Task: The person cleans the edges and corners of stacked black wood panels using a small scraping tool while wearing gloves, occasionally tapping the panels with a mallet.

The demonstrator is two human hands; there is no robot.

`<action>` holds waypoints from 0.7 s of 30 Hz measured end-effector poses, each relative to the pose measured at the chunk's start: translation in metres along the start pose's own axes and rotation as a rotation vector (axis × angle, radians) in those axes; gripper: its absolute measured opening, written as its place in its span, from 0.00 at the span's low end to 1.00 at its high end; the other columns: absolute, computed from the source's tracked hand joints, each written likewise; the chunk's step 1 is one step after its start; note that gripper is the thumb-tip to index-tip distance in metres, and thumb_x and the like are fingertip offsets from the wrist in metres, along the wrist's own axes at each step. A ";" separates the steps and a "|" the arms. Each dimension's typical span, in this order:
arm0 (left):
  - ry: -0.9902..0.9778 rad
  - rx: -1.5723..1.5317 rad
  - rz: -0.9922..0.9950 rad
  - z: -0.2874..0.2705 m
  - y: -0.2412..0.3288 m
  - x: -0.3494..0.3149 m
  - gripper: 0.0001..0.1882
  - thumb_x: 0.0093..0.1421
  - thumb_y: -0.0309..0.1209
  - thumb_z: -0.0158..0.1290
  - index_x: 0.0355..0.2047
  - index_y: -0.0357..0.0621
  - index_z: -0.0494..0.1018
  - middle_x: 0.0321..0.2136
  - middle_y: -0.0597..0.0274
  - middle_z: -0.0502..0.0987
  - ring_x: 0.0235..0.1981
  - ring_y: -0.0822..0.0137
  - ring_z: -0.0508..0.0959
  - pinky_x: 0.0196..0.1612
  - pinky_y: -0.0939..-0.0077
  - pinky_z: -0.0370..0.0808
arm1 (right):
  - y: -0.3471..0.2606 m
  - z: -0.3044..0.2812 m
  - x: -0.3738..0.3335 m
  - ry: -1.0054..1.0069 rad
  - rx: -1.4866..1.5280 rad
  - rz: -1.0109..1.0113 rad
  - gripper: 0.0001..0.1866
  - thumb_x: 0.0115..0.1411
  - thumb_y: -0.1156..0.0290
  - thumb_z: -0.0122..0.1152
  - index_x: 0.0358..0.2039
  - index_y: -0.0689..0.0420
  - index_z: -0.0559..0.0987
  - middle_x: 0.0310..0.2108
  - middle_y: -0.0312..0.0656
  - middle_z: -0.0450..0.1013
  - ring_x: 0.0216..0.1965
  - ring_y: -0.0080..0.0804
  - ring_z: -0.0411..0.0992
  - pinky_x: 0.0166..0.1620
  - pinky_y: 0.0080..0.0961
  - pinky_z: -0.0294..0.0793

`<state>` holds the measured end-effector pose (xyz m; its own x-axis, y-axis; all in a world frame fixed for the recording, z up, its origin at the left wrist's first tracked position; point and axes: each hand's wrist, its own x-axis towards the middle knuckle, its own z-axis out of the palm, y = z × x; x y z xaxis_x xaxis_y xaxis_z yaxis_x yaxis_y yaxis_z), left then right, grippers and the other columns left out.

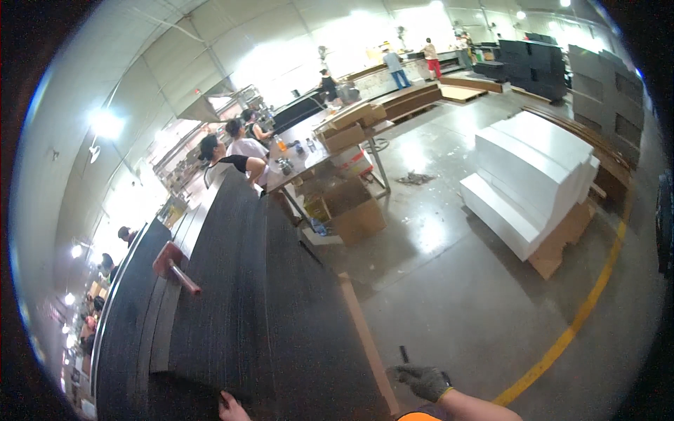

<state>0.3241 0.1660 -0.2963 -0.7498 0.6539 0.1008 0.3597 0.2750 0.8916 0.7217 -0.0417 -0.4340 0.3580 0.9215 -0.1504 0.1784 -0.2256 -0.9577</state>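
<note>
My left hand (234, 408), bare, is at the lower edge of the picture. Its fingers are closed at the near edge of a long black board (217, 337) on a stack of such boards; the fingertips are partly hidden. To the right of the stack, over the floor, my right hand (423, 382) wears a dark grey glove. Its fingers are curled, and a short black stick-like tool (404, 354) stands up from them; its kind cannot be made out. A mallet (168, 259) with a reddish-brown head lies farther up on the black boards, its handle pointing toward me.
Brown board (368, 344) edges the stack's right side. White foam-like blocks (526, 175) stand on the floor at right, inside a yellow line (562, 347). Ahead are a worktable (309, 161), a cardboard box (357, 216) and several people. Dark stacks (531, 70) rise far right.
</note>
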 end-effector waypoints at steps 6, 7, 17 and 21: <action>-0.033 0.068 0.049 -0.007 -0.005 -0.008 0.29 0.66 0.46 0.47 0.59 0.36 0.64 0.50 0.45 0.74 0.50 0.52 0.75 0.52 0.57 0.73 | 0.026 -0.093 0.082 -0.023 -0.012 0.214 0.19 0.62 0.65 0.55 0.51 0.59 0.77 0.43 0.48 0.79 0.41 0.34 0.78 0.45 0.30 0.74; -0.062 0.076 0.126 -0.010 0.037 -0.042 0.27 0.64 0.43 0.50 0.52 0.30 0.71 0.45 0.44 0.78 0.46 0.51 0.76 0.49 0.60 0.72 | 0.040 -0.102 0.093 0.020 -0.079 0.118 0.19 0.62 0.65 0.55 0.51 0.59 0.77 0.42 0.48 0.79 0.39 0.32 0.78 0.44 0.28 0.75; 0.804 -0.262 -0.092 0.024 0.080 -0.079 0.25 0.65 0.40 0.52 0.54 0.30 0.69 0.40 0.43 0.78 0.36 0.57 0.77 0.42 0.64 0.74 | -0.019 -0.183 0.285 0.166 -0.116 -0.054 0.28 0.62 0.68 0.48 0.63 0.60 0.63 0.28 0.52 0.78 0.26 0.34 0.77 0.34 0.32 0.76; 0.961 -0.009 0.641 0.082 0.196 -0.123 0.27 0.66 0.41 0.52 0.55 0.28 0.66 0.45 0.40 0.77 0.44 0.53 0.79 0.44 0.61 0.77 | 0.013 -0.197 0.390 0.130 0.025 0.019 0.32 0.62 0.68 0.48 0.66 0.59 0.56 0.31 0.54 0.78 0.27 0.36 0.78 0.34 0.34 0.75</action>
<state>0.5328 0.1973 -0.1701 -0.5459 -0.1361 0.8267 0.8258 0.0791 0.5583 1.0442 0.2520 -0.4568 0.4776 0.8678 -0.1370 0.1483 -0.2334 -0.9610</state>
